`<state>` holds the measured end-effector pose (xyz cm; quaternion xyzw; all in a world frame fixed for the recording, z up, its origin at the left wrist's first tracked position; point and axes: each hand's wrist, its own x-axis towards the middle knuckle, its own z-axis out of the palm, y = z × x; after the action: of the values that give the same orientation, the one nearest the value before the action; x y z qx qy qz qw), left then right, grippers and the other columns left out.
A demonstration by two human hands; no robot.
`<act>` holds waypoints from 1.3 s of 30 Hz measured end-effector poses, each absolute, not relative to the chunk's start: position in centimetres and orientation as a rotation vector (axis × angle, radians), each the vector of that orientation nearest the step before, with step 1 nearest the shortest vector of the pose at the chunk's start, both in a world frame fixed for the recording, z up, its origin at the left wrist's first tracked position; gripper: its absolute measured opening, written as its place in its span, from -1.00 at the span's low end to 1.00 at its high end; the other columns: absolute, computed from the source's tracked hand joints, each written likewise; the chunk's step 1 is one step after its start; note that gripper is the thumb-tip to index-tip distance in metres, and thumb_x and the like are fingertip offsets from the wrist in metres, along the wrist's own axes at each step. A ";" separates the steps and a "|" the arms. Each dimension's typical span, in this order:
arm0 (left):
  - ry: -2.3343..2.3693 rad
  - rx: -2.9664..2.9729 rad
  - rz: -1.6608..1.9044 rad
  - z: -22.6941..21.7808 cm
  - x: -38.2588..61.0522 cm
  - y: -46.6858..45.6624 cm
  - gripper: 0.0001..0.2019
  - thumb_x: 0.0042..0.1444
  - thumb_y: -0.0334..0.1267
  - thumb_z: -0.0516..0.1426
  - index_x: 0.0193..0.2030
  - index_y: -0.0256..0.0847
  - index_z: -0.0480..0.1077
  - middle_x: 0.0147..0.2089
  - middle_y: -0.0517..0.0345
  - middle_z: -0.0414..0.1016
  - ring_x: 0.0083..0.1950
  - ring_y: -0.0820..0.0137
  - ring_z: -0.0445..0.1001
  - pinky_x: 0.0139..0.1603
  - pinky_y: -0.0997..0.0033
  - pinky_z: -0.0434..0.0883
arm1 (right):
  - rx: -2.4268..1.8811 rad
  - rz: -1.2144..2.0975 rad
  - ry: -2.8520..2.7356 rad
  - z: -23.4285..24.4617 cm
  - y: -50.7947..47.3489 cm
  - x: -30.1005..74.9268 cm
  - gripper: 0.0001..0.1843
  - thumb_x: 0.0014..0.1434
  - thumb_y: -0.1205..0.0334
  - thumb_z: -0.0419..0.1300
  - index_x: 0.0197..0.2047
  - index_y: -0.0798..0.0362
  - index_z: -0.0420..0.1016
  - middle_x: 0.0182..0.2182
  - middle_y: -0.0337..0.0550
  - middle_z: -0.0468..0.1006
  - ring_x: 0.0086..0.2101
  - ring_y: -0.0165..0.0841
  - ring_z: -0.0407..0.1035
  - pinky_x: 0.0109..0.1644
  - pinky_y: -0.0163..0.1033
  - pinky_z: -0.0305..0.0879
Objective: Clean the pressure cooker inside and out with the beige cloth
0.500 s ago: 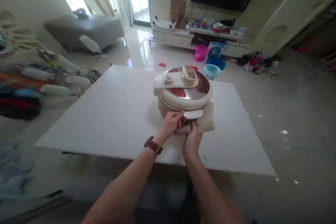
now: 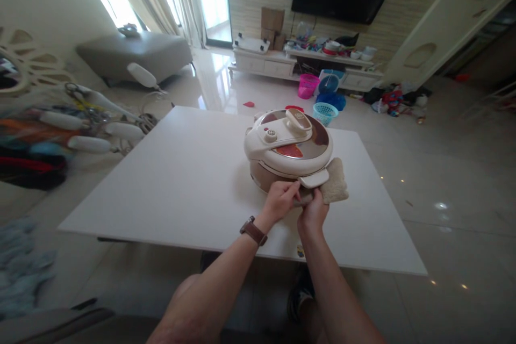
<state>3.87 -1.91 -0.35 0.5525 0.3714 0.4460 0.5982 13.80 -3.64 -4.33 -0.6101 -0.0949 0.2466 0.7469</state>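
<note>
A cream and brown pressure cooker (image 2: pixel 258 174) stands on the white table, its shiny lid closed with a raised knob on top. From its near side juts a pale side handle (image 2: pixel 314 179). My left hand (image 2: pixel 281 201), with a brown-strapped watch at the wrist, is closed, thumb and finger at the handle's left end. Below the handle my right hand (image 2: pixel 313 214) grips a beige cloth (image 2: pixel 335 183); the cloth spreads out to the right against the cooker. Most of the right fingers are hidden under the cloth and handle.
The white table (image 2: pixel 173 183) extends widest to the left of the cooker. A small sticker-like patch (image 2: pixel 300 251) shows at its near edge. Beyond are a turquoise basket (image 2: pixel 325 113), a pink basket (image 2: pixel 308 86) and a cluttered TV cabinet (image 2: pixel 262 64). A grey bench (image 2: pixel 133 59) stands back left.
The cooker has shifted a little to the right and turned slightly, its near handle swinging right. Both hands and the cloth have moved right along with it. The view has shifted slightly.
</note>
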 end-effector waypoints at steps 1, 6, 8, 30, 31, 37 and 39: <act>0.960 1.229 1.214 -0.4 2.9 -1.5 -0.46 0.28 0.09 0.12 -0.65 -0.15 0.33 -0.70 0.26 0.15 -0.60 0.48 0.14 -0.50 0.39 0.09 | -1.330 0.541 -0.204 -4.2 -3.6 13.7 -0.53 0.11 0.01 0.26 0.01 0.11 0.62 -0.12 -0.11 0.69 -0.08 -0.22 0.59 -0.11 -0.18 0.58; 1.277 0.702 1.934 -0.4 -3.2 2.4 -0.78 0.15 -0.18 0.18 -0.46 -0.12 0.27 -0.51 0.30 0.24 -0.49 0.46 0.21 -0.36 0.42 0.21 | -1.277 0.582 -0.126 -3.5 -3.8 12.8 -0.51 0.08 0.03 0.29 0.05 0.08 0.60 0.01 -0.11 0.67 0.02 -0.22 0.56 -0.01 -0.19 0.56; 1.232 0.698 1.847 -0.4 -4.6 3.9 -0.89 0.08 -0.21 0.21 -0.24 -0.11 0.47 -0.16 0.14 0.56 -0.19 0.37 0.49 -0.15 0.38 0.33 | -1.263 0.584 -0.119 -3.4 -3.7 12.6 -0.52 0.08 0.05 0.30 0.04 0.07 0.60 0.01 -0.13 0.67 0.02 -0.24 0.56 -0.02 -0.21 0.56; 0.669 0.205 1.313 1.4 -7.0 5.5 -0.89 0.12 -0.34 0.23 -0.23 -0.25 0.57 -0.27 0.11 0.58 -0.25 0.45 0.50 -0.21 0.44 0.33 | -1.288 0.599 -0.130 -3.6 -3.8 13.4 -0.54 0.07 0.04 0.32 0.01 0.08 0.61 -0.04 -0.15 0.68 0.00 -0.22 0.58 0.00 -0.18 0.59; 0.652 0.179 1.304 1.4 -7.0 5.5 -0.89 0.11 -0.34 0.23 -0.22 -0.25 0.56 -0.29 0.11 0.56 -0.27 0.44 0.50 -0.23 0.44 0.35 | -1.295 0.587 -0.135 -3.6 -3.7 13.5 -0.55 0.07 0.04 0.31 -0.01 0.08 0.61 -0.04 -0.13 0.68 0.01 -0.21 0.57 0.03 -0.16 0.58; 0.608 0.131 1.246 1.0 -7.6 5.1 -0.84 0.13 -0.29 0.24 -0.17 -0.28 0.56 -0.29 0.07 0.54 -0.28 0.40 0.52 -0.24 0.41 0.41 | -1.324 0.572 -0.218 -3.5 -3.6 13.7 -0.58 0.13 0.05 0.27 -0.01 0.12 0.59 -0.02 -0.03 0.67 0.01 -0.17 0.55 0.05 -0.15 0.55; 0.608 0.135 1.240 0.9 -7.8 4.8 -0.84 0.13 -0.29 0.24 -0.17 -0.28 0.56 -0.27 0.05 0.54 -0.28 0.39 0.52 -0.24 0.40 0.42 | -1.311 0.567 -0.221 -3.4 -3.4 13.9 -0.56 0.11 0.06 0.28 -0.01 0.12 0.60 -0.01 -0.03 0.67 0.02 -0.17 0.54 0.06 -0.14 0.54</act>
<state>-7.83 4.81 0.90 0.0624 0.2801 0.5714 0.7689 13.86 -3.44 -3.42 -0.5998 -0.1011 0.2595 0.7501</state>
